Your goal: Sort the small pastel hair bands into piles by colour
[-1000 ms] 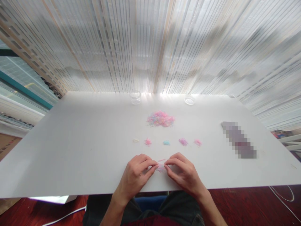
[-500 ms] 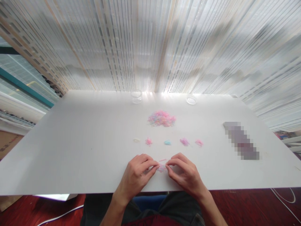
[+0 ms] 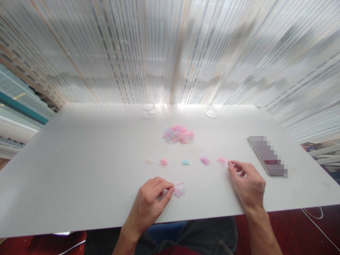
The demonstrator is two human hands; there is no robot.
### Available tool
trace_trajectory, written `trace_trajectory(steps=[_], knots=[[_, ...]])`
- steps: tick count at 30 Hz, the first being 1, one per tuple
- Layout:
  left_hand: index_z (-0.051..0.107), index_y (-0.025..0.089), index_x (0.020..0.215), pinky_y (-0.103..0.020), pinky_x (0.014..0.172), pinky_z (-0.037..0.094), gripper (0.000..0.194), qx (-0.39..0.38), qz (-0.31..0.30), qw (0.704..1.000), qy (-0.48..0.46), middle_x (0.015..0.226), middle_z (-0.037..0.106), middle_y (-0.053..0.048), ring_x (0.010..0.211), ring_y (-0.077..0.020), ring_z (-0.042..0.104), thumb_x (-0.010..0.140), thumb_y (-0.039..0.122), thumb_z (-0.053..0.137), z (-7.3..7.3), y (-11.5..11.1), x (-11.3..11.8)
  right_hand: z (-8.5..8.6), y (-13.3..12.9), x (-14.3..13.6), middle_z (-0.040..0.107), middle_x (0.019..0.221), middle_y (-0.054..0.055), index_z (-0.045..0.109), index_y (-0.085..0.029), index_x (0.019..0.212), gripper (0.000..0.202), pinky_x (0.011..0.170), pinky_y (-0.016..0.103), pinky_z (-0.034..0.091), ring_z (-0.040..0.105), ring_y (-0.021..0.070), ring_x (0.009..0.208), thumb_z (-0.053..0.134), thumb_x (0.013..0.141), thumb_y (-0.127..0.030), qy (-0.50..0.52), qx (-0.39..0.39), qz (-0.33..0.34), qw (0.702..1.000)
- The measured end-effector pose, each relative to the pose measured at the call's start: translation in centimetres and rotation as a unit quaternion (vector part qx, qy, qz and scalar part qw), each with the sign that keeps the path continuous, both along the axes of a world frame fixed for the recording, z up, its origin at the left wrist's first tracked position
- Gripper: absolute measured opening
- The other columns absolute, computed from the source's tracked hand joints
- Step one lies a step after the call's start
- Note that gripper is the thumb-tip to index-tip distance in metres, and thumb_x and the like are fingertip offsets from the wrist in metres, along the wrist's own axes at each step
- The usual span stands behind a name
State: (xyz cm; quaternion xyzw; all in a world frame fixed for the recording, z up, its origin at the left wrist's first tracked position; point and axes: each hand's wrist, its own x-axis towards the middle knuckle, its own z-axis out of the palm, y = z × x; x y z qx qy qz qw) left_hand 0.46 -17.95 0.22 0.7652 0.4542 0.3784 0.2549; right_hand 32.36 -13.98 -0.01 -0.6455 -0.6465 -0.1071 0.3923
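Observation:
My left hand (image 3: 154, 196) has thumb and forefinger pinched at the left edge of a small mixed pile of pastel strands (image 3: 179, 191); what lies between the fingertips is too small to name. Pinched too, my right hand (image 3: 247, 180) is just right of a light pink pile (image 3: 221, 161), and its fingertips' contents cannot be made out. In the same row lie a purple pile (image 3: 205, 160), a blue pile (image 3: 185, 162), a deeper pink pile (image 3: 164, 162) and a pale yellowish pile (image 3: 149, 161). Behind them is a large multicoloured heap (image 3: 178, 134).
At the back of the white table (image 3: 79, 159) stand a clear round container (image 3: 149, 110) and, further right, a clear round lid or dish (image 3: 211, 112). A partly pixelated phone (image 3: 269, 159) lies on the right. Striped translucent curtains hang behind the table.
My right hand has moved from the mixed pile to the right and away from me, beside the light pink pile. My left hand remains at the mixed pile. The view has shifted slightly.

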Motion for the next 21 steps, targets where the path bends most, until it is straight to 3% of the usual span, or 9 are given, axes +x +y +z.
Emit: trace_trajectory(steps=[11, 16, 21], knots=[[0.07, 0.021, 0.1, -0.028, 0.07, 0.048, 0.01, -0.003, 0.003, 1.0, 0.01, 0.085, 0.07, -0.002, 0.07, -0.0145, 0.06, 0.1, 0.021, 0.06, -0.1, 0.1, 0.0, -0.5, 0.0, -0.1, 0.068, 0.075, 0.004, 0.074, -0.018, 0.087, 0.024, 0.061, 0.03, 0.05, 0.058, 0.0156, 0.06, 0.064, 0.094, -0.038, 0.025, -0.048, -0.012, 0.998], [0.07, 0.021, 0.1, -0.028, 0.07, 0.047, 0.009, -0.004, 0.007, 1.0, 0.013, 0.083, 0.069, -0.001, 0.07, -0.0141, 0.06, 0.1, 0.021, 0.061, -0.1, 0.1, 0.1, -0.2, -0.1, 0.0, 0.067, 0.075, 0.003, 0.074, -0.017, 0.088, 0.022, 0.061, 0.03, 0.049, 0.057, 0.0149, 0.059, 0.066, 0.094, -0.036, 0.027, -0.031, -0.002, 0.999], [0.07, 0.021, 0.099, -0.028, 0.07, 0.046, 0.01, -0.004, 0.003, 1.0, 0.011, 0.083, 0.069, -0.001, 0.069, -0.0139, 0.058, 0.101, 0.021, 0.061, -0.1, 0.2, 0.0, 1.0, -0.8, -2.9, 0.066, 0.075, 0.001, 0.072, -0.019, 0.094, 0.01, 0.063, 0.029, 0.049, 0.054, 0.0141, 0.062, 0.068, 0.094, -0.027, 0.072, -0.008, 0.059, 0.996]])
